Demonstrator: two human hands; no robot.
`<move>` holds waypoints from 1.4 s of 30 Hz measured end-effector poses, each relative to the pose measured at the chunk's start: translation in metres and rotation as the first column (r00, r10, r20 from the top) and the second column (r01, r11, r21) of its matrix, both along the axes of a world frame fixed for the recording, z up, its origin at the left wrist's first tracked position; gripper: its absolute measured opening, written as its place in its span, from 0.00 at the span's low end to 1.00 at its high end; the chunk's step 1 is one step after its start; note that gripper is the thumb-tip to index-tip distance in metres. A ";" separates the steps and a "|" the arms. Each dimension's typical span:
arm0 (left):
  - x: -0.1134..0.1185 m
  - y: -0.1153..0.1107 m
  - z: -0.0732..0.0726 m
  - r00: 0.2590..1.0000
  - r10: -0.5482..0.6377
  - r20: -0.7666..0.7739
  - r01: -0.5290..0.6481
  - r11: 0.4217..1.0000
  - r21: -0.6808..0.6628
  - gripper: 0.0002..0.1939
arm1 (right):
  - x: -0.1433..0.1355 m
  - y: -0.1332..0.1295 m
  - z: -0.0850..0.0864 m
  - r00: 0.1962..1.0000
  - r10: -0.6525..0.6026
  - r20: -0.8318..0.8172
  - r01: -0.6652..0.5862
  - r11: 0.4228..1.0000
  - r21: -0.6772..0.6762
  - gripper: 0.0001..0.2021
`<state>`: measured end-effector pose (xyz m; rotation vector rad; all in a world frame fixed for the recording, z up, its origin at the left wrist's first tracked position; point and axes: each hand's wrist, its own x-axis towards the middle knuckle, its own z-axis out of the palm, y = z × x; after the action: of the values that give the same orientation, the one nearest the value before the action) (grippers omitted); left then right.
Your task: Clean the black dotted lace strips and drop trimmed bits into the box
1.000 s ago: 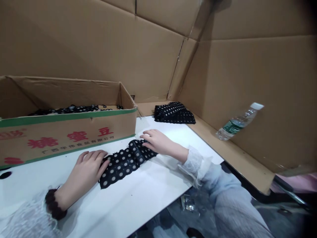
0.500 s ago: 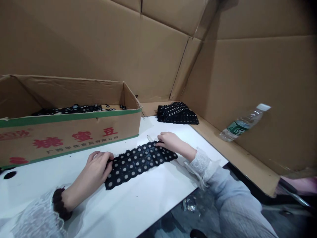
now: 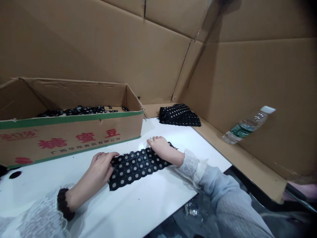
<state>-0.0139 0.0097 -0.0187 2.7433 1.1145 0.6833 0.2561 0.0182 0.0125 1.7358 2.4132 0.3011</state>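
A black strip-like sheet (image 3: pixel 138 168) with rows of pale round dots lies slanted on the white table. My left hand (image 3: pixel 101 170) is at its left end, fingers bent over the edge and thumb against it, gripping it. My right hand (image 3: pixel 162 148) rests over the sheet's far right part with its fingers curled together near the back edge. A pale bit shows by those fingertips, but what they hold is hidden.
Behind the sheet stands an open cardboard box (image 3: pixel 74 145) with black ring-like pieces inside. More dotted black sheets (image 3: pixel 179 114) are stacked at the back. A water bottle (image 3: pixel 247 127) leans against the right cardboard wall (image 3: pixel 255 76). The white table (image 3: pixel 119 211) ends at front right.
My right hand has moved left across the sheet's back edge, and its fingers now cover the spot where a small clear stick lay. My left hand stays at the sheet's left end.
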 end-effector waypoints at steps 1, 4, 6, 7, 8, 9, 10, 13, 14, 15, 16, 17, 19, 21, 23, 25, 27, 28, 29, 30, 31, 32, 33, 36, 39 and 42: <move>0.000 0.001 0.000 1.000 0.001 0.007 -0.001 1.000 0.006 0.17 | 0.000 -0.001 0.000 1.000 -0.007 0.000 0.007 1.000 0.006 0.11; 0.001 0.003 -0.002 0.999 0.026 0.031 -0.026 1.000 -0.007 0.15 | 0.004 -0.002 0.002 1.000 0.000 -0.028 0.001 0.999 0.039 0.13; 0.003 0.004 -0.004 0.997 0.061 0.036 -0.060 0.998 -0.035 0.14 | 0.009 -0.001 0.004 0.994 0.057 -0.096 -0.046 0.992 0.118 0.13; 0.004 0.004 -0.005 0.996 0.078 0.036 -0.077 0.996 -0.048 0.13 | 0.012 -0.001 0.005 0.987 0.095 -0.130 -0.072 0.984 0.165 0.13; 0.006 0.004 -0.005 0.995 0.092 0.034 -0.090 0.994 -0.059 0.12 | 0.015 0.000 0.007 0.978 0.131 -0.163 -0.095 0.972 0.216 0.13; 0.007 0.004 -0.005 0.995 0.100 0.029 -0.098 0.993 -0.066 0.12 | 0.016 0.000 0.010 0.967 0.165 -0.197 -0.108 0.956 0.271 0.13; 0.008 0.004 -0.004 0.995 0.100 0.019 -0.098 0.993 -0.070 0.12 | 0.018 0.000 0.014 0.951 0.198 -0.239 -0.113 0.938 0.327 0.14; 0.010 0.004 0.002 0.998 0.050 -0.041 -0.052 0.997 -0.065 0.12 | 0.013 -0.004 0.031 0.826 0.330 -0.456 -0.081 0.871 0.484 0.11; 0.009 0.005 0.005 0.997 0.016 -0.072 -0.020 0.998 -0.056 0.13 | 0.009 -0.006 0.037 0.750 0.376 -0.543 -0.066 0.861 0.505 0.10; 0.008 0.005 0.008 0.994 -0.021 -0.106 0.016 0.999 -0.044 0.14 | 0.003 -0.007 0.042 0.673 0.405 -0.619 -0.062 0.864 0.499 0.09; 0.007 0.005 0.011 0.989 -0.056 -0.141 0.052 0.998 -0.027 0.15 | -0.003 -0.008 0.047 0.606 0.415 -0.678 -0.064 0.876 0.478 0.09; 0.005 0.006 0.014 0.981 -0.083 -0.173 0.083 0.997 -0.007 0.16 | -0.010 -0.009 0.049 0.555 0.412 -0.723 -0.072 0.889 0.452 0.10; 0.002 0.006 0.018 0.970 -0.112 -0.218 0.123 0.991 0.042 0.19 | -0.025 -0.009 0.048 0.497 0.399 -0.771 -0.096 0.908 0.407 0.12; 0.000 0.007 0.019 0.962 -0.125 -0.243 0.145 0.987 0.067 0.21 | -0.036 -0.007 0.038 0.472 0.404 -0.784 -0.132 0.911 0.390 0.14; -0.001 0.007 0.018 0.957 -0.130 -0.260 0.153 0.986 0.072 0.21 | -0.043 -0.004 0.021 0.483 0.410 -0.774 -0.185 0.912 0.367 0.15; -0.001 0.006 0.017 0.952 -0.124 -0.281 0.156 0.984 0.092 0.20 | -0.045 0.000 0.003 0.548 0.396 -0.737 -0.247 0.918 0.309 0.13; -0.001 0.006 0.018 0.944 -0.122 -0.308 0.169 0.977 0.130 0.18 | -0.043 0.001 -0.011 0.618 0.384 -0.687 -0.295 0.922 0.250 0.11; -0.001 0.007 0.019 0.937 -0.130 -0.324 0.186 0.971 0.148 0.18 | -0.042 0.001 -0.014 0.626 0.374 -0.685 -0.303 0.925 0.228 0.10; -0.001 0.007 0.020 0.929 -0.143 -0.343 0.208 0.965 0.161 0.17 | -0.042 0.000 -0.015 0.613 0.366 -0.701 -0.298 0.928 0.223 0.09; -0.002 0.007 0.021 0.919 -0.159 -0.360 0.232 0.957 0.171 0.16 | -0.042 -0.001 -0.014 0.580 0.358 -0.732 -0.286 0.931 0.229 0.08; -0.002 0.008 0.022 0.910 -0.175 -0.375 0.257 0.950 0.180 0.15 | -0.043 -0.003 -0.011 0.532 0.349 -0.771 -0.269 0.933 0.237 0.06; -0.003 0.009 0.023 0.903 -0.191 -0.385 0.279 0.942 0.187 0.15 | -0.045 -0.006 -0.007 0.476 0.337 -0.813 -0.253 0.937 0.240 0.04; -0.004 0.010 0.023 0.898 -0.202 -0.391 0.296 0.935 0.197 0.15 | -0.049 -0.008 -0.003 0.413 0.314 -0.855 -0.244 0.943 0.228 0.03; -0.007 0.012 0.023 0.897 -0.211 -0.388 0.325 0.911 0.256 0.15 | -0.064 -0.012 0.005 0.173 0.160 -0.972 -0.220 0.968 0.120 0.05; -0.010 0.012 0.021 0.904 -0.216 -0.368 0.347 0.874 0.341 0.14 | -0.078 -0.011 0.001 0.003 0.000 -1.000 -0.253 0.968 -0.001 0.08; -0.013 0.012 0.020 0.911 -0.242 -0.335 0.368 0.843 0.393 0.13 | -0.082 -0.008 -0.007 -0.016 -0.093 -0.996 -0.324 0.942 -0.083 0.10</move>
<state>-0.0272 0.0219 0.0012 3.3931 0.5620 0.5868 0.1743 0.0098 0.0052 1.7580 3.0254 -2.0464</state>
